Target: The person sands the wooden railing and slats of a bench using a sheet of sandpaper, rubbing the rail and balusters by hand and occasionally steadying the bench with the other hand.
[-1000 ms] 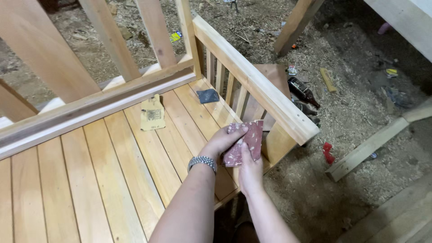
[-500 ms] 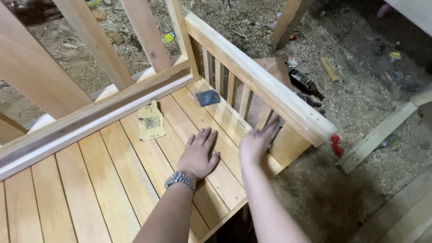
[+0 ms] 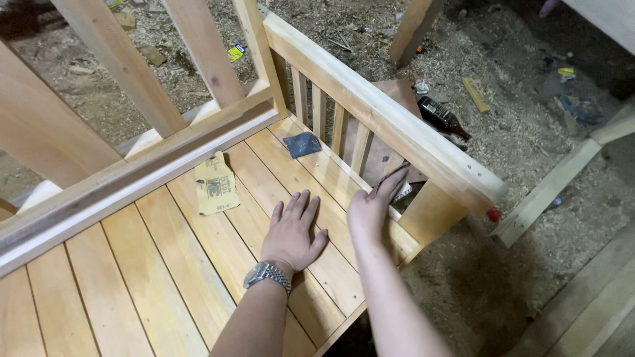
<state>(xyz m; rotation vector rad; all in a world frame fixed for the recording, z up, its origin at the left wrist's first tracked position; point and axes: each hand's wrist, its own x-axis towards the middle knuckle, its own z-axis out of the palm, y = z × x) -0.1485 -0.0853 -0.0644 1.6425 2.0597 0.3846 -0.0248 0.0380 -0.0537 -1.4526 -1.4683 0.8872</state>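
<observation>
My left hand lies flat, fingers spread, on the slatted seat of a wooden bench; a metal watch is on its wrist. My right hand reaches under the armrest near the seat's right edge and presses a piece of sandpaper against the wood beside the slats. Only a small part of that sandpaper shows past the fingers.
A tan sandpaper sheet and a dark sandpaper piece lie on the seat. The bench backrest rail runs to the left. On the sawdust floor lie a dark bottle, a wooden beam and scraps.
My left hand let go of the reddish sandpaper and settled flat on the seat. My right hand carried the sandpaper right, in under the armrest.
</observation>
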